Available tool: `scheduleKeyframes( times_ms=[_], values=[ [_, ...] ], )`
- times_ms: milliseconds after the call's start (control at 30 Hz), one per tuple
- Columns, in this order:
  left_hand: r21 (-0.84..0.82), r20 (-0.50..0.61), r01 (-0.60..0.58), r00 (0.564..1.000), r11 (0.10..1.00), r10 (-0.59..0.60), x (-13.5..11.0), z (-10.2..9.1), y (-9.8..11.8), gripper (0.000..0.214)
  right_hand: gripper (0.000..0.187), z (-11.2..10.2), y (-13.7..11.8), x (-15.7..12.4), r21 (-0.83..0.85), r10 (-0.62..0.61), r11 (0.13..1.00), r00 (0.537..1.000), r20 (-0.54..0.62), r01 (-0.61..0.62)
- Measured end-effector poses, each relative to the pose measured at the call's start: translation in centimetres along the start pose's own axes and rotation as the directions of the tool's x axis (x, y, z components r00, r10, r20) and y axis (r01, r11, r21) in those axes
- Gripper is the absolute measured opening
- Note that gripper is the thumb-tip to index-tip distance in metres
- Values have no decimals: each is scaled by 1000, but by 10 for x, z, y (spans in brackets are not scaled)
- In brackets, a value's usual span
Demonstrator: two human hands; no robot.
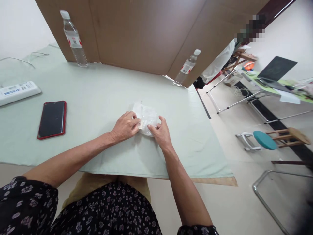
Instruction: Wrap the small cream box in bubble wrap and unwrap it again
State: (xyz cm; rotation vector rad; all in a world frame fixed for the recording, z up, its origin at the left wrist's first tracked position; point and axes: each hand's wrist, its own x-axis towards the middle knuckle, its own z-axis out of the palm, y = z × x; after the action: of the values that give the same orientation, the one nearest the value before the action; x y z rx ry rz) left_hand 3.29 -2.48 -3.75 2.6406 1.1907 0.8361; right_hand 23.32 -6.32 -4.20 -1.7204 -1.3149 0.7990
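Just above the pale green tablecloth I hold a clear plastic bag, crinkled and see-through. Small pale pieces seem to lie in its lower part, too indistinct to name. At the bag's left edge my left hand is closed, thumb and fingertips pinching the plastic. My right hand grips the opposite side, its thumb on top of the bag and its fingers curled behind. To the left of my hands lies a dark-screened smartphone in a red case.
A cardboard panel stands across the table's back, with water bottles in front of it. A white power strip lies at far left. On the right are a laptop, a teal stool and a metal-framed chair.
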Motion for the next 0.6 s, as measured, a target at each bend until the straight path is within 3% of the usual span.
scheduleKeyframes(
  times_ms=[133,300,600],
  values=[
    [-31,78,7,997,999,-5,5,-3,-2,23,72,10,-10,0,67,-7,998,1000,-26,9],
    [-103,103,48,994,994,-37,7,-2,0,23,73,21,-28,2,246,62,967,997,49,-73],
    [-264,170,132,981,956,-89,11,-1,-1,23,78,32,-40,5,105,-38,994,999,19,36]
  ],
)
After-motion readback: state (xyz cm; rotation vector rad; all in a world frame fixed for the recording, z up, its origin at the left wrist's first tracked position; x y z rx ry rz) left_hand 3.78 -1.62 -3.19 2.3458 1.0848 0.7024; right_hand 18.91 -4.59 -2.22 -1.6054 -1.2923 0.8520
